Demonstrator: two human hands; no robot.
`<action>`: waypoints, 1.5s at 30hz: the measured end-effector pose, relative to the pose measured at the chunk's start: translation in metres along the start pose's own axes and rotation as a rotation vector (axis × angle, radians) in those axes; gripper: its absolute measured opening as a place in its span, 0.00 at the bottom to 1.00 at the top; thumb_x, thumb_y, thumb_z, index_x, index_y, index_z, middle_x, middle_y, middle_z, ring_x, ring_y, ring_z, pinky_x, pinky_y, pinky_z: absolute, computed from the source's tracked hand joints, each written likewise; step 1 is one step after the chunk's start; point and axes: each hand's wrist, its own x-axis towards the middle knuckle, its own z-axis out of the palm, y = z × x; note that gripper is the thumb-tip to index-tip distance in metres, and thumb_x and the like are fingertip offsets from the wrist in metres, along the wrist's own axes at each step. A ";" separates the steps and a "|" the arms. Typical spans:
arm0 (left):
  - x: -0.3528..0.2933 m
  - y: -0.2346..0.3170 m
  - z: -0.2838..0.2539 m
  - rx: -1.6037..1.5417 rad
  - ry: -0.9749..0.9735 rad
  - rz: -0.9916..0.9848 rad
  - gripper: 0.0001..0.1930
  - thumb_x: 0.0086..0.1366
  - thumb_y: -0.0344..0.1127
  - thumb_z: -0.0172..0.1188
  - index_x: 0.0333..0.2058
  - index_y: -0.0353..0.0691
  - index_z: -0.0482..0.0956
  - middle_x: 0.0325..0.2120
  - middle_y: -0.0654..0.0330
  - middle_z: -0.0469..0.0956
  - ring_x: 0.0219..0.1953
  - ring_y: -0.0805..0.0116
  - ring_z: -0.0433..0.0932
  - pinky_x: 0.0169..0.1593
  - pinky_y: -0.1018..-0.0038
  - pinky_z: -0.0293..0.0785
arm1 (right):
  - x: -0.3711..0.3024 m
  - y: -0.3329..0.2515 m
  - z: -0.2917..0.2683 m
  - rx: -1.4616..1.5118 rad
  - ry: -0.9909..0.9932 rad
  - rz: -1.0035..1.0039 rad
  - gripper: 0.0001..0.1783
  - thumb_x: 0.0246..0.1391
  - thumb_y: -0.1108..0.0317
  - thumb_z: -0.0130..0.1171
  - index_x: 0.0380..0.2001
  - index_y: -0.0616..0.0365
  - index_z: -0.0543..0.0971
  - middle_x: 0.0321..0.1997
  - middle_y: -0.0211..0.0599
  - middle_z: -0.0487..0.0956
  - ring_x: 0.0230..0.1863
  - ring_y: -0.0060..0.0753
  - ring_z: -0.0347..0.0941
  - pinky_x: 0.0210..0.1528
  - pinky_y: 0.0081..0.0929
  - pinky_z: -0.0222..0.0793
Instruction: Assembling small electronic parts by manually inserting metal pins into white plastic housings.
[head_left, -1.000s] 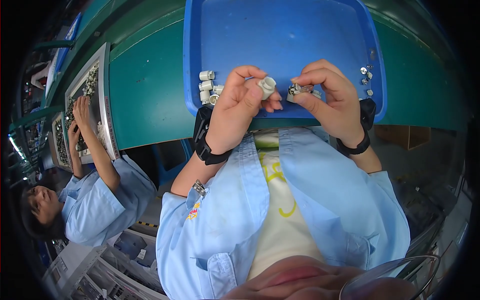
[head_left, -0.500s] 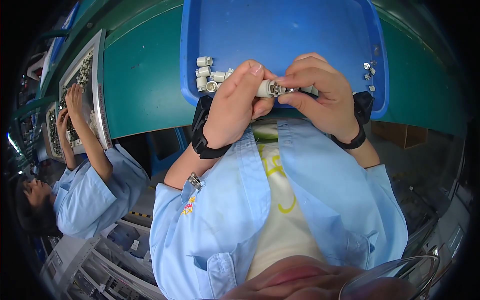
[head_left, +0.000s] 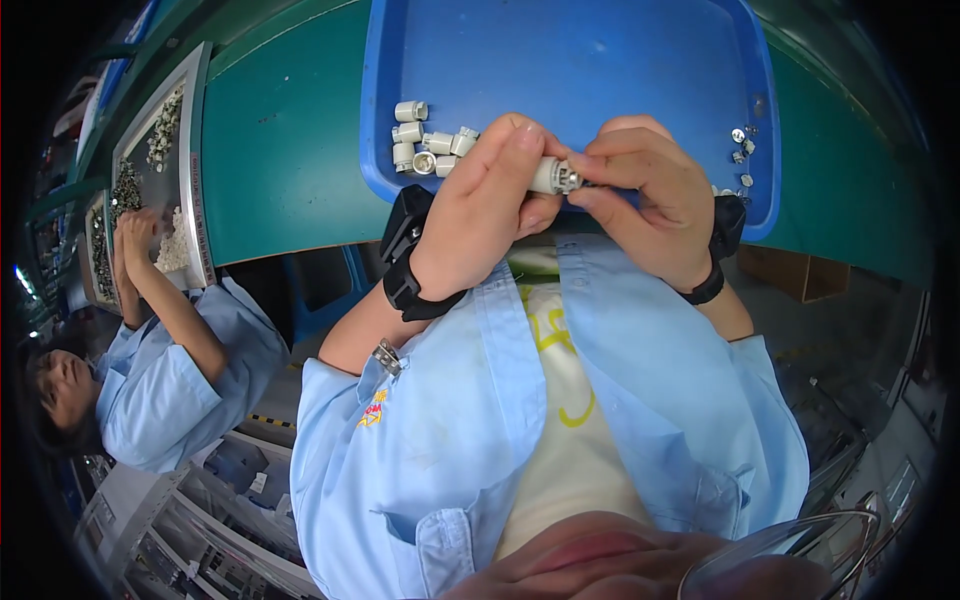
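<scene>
Fingers bunched, the left hand (head_left: 482,212) grasps a white cylinder (head_left: 543,177) above the near part of a blue tray (head_left: 600,60), with loose white sleeves (head_left: 408,133) in the tray to its left. The held cylinder lies roughly sideways — its long axis running from the left fingers to a metal fitting (head_left: 570,180) at its right end. There, the right hand (head_left: 655,195) is nearer, thumb and forefinger bracketing the fitting — whether pinching it is unclear. Small metal pieces (head_left: 738,135) lie farther right.

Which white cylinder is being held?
The cylinder in the left hand, with the right hand at its metal end; the others lie in the blue tray.
</scene>
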 end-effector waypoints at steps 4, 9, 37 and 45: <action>-0.005 -0.005 0.001 0.107 -0.020 0.108 0.12 0.70 0.41 0.39 0.38 0.39 0.65 0.21 0.69 0.64 0.20 0.83 0.58 0.23 0.86 0.54 | -0.001 0.001 -0.001 -0.001 0.002 -0.042 0.16 0.35 0.80 0.65 0.33 0.60 0.78 0.33 0.36 0.76 0.34 0.37 0.69 0.37 0.27 0.65; -0.006 -0.009 0.000 0.120 -0.045 0.154 0.10 0.69 0.39 0.41 0.39 0.39 0.65 0.22 0.68 0.64 0.21 0.83 0.58 0.24 0.86 0.55 | -0.003 -0.004 0.001 -0.069 0.023 -0.092 0.15 0.35 0.79 0.65 0.32 0.61 0.78 0.32 0.36 0.76 0.34 0.36 0.70 0.36 0.27 0.66; -0.014 -0.012 0.008 0.276 0.065 0.301 0.09 0.69 0.36 0.43 0.38 0.37 0.64 0.24 0.67 0.65 0.24 0.83 0.60 0.29 0.84 0.61 | -0.006 -0.013 0.008 0.019 0.053 -0.030 0.10 0.39 0.80 0.63 0.30 0.62 0.76 0.32 0.36 0.75 0.35 0.34 0.69 0.35 0.26 0.65; -0.014 -0.012 -0.004 0.461 0.004 0.329 0.09 0.68 0.37 0.43 0.37 0.36 0.65 0.24 0.64 0.68 0.24 0.80 0.64 0.29 0.82 0.63 | -0.010 -0.012 0.006 0.531 -0.069 0.334 0.09 0.49 0.78 0.56 0.35 0.62 0.70 0.37 0.36 0.70 0.40 0.27 0.65 0.45 0.22 0.61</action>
